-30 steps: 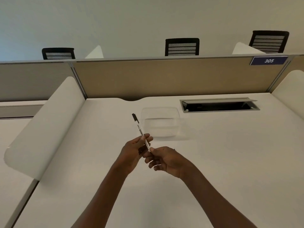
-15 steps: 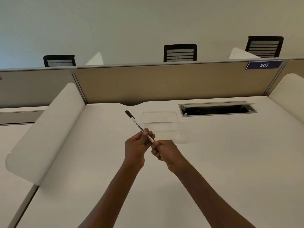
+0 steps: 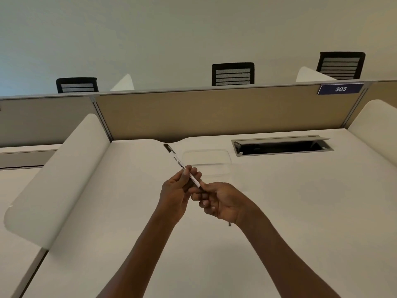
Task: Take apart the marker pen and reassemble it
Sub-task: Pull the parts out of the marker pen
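The marker pen (image 3: 176, 160) has a slim white barrel with black print and a black end pointing up and to the left. I hold it in the air above the white desk (image 3: 279, 211). My left hand (image 3: 175, 193) grips the middle of the barrel between thumb and fingers. My right hand (image 3: 221, 201) pinches the lower right end of the pen, with its other fingers curled below. A small dark tip (image 3: 229, 223) shows under my right wrist; I cannot tell what it is.
A clear plastic box (image 3: 206, 161) sits on the desk just behind the hands. A cable slot with a raised lid (image 3: 281, 145) lies at the back right. White side dividers (image 3: 55, 179) flank the desk, and a tan partition (image 3: 214, 112) closes the back.
The pen has tilted further to the left, with its black end lower and farther out. My right hand has turned so its curled fingers show. The view has shifted slightly.
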